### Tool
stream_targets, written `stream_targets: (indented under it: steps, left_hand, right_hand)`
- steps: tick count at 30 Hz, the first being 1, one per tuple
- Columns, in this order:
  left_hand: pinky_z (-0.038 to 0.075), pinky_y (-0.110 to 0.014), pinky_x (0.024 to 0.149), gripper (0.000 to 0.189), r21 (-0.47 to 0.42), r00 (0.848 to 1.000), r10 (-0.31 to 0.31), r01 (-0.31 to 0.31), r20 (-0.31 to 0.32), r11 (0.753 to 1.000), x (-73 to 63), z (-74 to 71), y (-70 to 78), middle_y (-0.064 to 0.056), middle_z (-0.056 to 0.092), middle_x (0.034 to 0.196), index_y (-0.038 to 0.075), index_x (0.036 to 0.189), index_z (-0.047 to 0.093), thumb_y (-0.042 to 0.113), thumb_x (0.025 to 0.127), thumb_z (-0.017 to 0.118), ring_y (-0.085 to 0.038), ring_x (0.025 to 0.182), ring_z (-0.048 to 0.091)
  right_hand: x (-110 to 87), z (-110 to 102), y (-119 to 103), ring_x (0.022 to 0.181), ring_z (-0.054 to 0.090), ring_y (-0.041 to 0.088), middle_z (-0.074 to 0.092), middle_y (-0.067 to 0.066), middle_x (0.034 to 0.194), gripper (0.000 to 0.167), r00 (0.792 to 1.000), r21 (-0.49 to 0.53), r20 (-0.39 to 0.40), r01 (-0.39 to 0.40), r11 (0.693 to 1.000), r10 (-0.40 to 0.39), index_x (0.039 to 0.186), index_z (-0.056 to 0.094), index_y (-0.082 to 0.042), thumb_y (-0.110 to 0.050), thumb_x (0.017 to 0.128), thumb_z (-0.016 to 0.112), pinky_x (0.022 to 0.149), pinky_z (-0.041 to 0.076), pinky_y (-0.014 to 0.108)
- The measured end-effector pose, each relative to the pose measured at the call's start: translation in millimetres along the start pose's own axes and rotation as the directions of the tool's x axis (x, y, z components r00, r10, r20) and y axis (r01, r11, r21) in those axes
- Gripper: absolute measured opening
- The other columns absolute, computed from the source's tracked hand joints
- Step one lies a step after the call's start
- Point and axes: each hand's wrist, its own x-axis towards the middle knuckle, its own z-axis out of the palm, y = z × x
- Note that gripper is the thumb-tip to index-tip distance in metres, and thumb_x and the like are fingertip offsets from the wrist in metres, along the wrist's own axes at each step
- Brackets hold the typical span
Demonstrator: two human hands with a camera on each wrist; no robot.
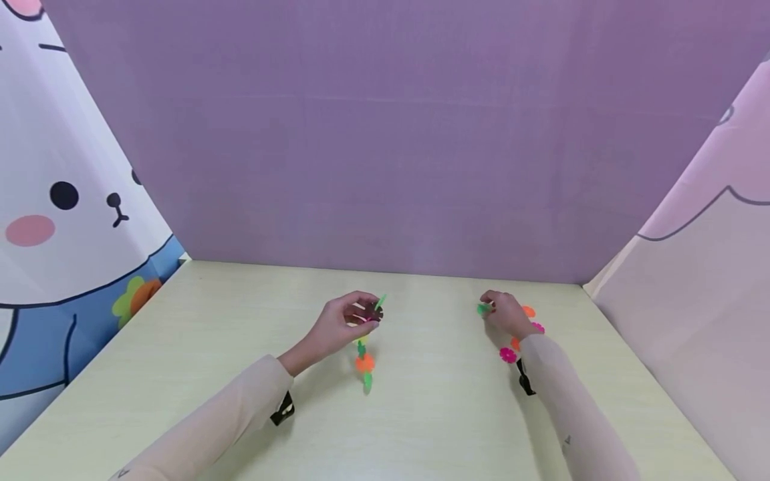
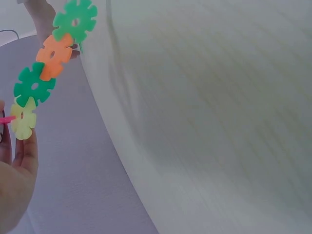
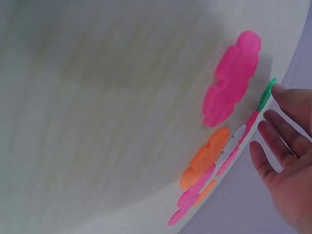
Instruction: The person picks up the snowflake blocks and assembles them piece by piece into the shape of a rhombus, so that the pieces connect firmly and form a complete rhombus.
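Note:
My left hand holds a chain of interlocking notched plastic discs between thumb and fingers. From the fingers hang a yellow disc, a dark green disc, an orange disc and a light green disc. A pink disc joins the yellow one at the fingertips, and a dark disc and a light green disc stick up between the fingers. Over to the right, my right hand pinches a green disc with thumb and fingertips, low over the table.
Loose discs lie on the pale table about the right hand, among them a pink disc, an orange disc and a white disc. A purple panel stands behind, with printed cloths at both sides.

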Motion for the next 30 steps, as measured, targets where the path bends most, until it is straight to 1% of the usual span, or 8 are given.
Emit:
stream_targets:
  steps: [6,11,15,19,22,25,28,30]
  left_hand:
    - [0.054,-0.029,0.073,0.035,0.011,1.000,0.015,-0.014,-0.021,1.000,0.9,1.1,-0.7,-0.022,0.063,0.097,-0.004,0.111,0.057,-0.003,0.078,0.067,-0.033,0.087,0.063]
    - [0.054,-0.031,0.074,0.035,0.029,0.998,0.036,-0.035,-0.041,0.999,1.7,1.8,-1.1,-0.023,0.063,0.096,-0.006,0.111,0.056,-0.004,0.078,0.067,-0.033,0.085,0.064]
    - [0.054,-0.030,0.072,0.035,0.045,0.997,0.045,-0.043,-0.063,0.998,1.8,1.6,-1.0,-0.023,0.063,0.095,-0.006,0.110,0.057,-0.005,0.077,0.068,-0.033,0.084,0.064]
    - [0.055,-0.030,0.072,0.036,0.051,0.996,0.047,-0.043,-0.077,0.998,1.8,1.6,-0.6,-0.023,0.063,0.095,-0.006,0.111,0.057,-0.005,0.077,0.068,-0.033,0.083,0.064]
    - [0.055,-0.031,0.072,0.036,0.046,0.996,0.043,-0.040,-0.075,0.998,1.9,1.5,0.0,-0.024,0.063,0.095,-0.006,0.111,0.056,-0.006,0.077,0.067,-0.034,0.083,0.064]
    - [0.055,-0.031,0.072,0.035,0.046,0.997,0.035,-0.031,-0.076,0.998,2.2,1.1,0.8,-0.023,0.063,0.095,-0.005,0.111,0.057,-0.005,0.077,0.067,-0.034,0.083,0.064]
    - [0.055,-0.033,0.072,0.034,0.049,0.996,0.035,-0.031,-0.081,0.998,2.9,0.9,1.6,-0.023,0.063,0.095,-0.002,0.111,0.058,-0.004,0.078,0.067,-0.033,0.083,0.064]
    - [0.054,-0.034,0.072,0.034,0.051,0.996,0.039,-0.035,-0.083,0.998,3.5,0.9,1.9,-0.023,0.063,0.095,-0.001,0.110,0.058,-0.004,0.078,0.067,-0.033,0.083,0.064]
  right_hand:
    - [2.4,1.7,0.7,0.095,0.056,0.033,0.060,0.020,0.103,0.029,1.000,-0.008,0.015,-0.003,1.000,0.004,0.110,0.058,0.004,0.002,0.081,0.060,0.084,0.049,0.044]
    - [5.0,0.4,-1.0,0.093,0.055,0.032,0.058,0.020,0.102,0.028,1.000,-0.006,-0.020,-0.009,1.000,0.009,0.106,0.059,0.005,0.005,0.078,0.062,0.084,0.049,0.045]
    - [6.7,-1.6,-3.6,0.088,0.055,0.030,0.058,0.018,0.096,0.023,0.999,-0.001,-0.052,0.001,1.000,-0.001,0.098,0.063,0.004,0.012,0.076,0.058,0.082,0.050,0.043]
    - [6.7,-6.0,-8.5,0.080,0.055,0.027,0.062,0.016,0.088,0.022,0.997,0.009,-0.067,0.048,0.999,-0.048,0.089,0.066,0.003,0.016,0.076,0.053,0.076,0.051,0.040]
    - [5.5,-10.9,-15.9,0.078,0.056,0.024,0.064,0.015,0.086,0.021,0.995,0.042,-0.074,0.069,0.997,-0.066,0.087,0.067,0.002,0.014,0.077,0.053,0.073,0.051,0.038]
    - [5.0,-15.8,-26.1,0.080,0.058,0.025,0.065,0.016,0.089,0.018,0.993,0.108,-0.089,0.086,0.990,-0.077,0.091,0.066,0.002,0.010,0.080,0.055,0.073,0.052,0.037]
    - [4.1,-20.6,-40.7,0.082,0.060,0.026,0.066,0.015,0.090,0.015,0.987,0.182,-0.131,0.114,0.977,-0.091,0.093,0.066,0.001,0.006,0.082,0.058,0.071,0.052,0.034]
    - [2.1,-23.8,-52.5,0.082,0.061,0.027,0.066,0.017,0.090,0.014,0.979,0.221,-0.162,0.157,0.963,-0.122,0.093,0.066,0.002,0.005,0.082,0.059,0.069,0.052,0.033]
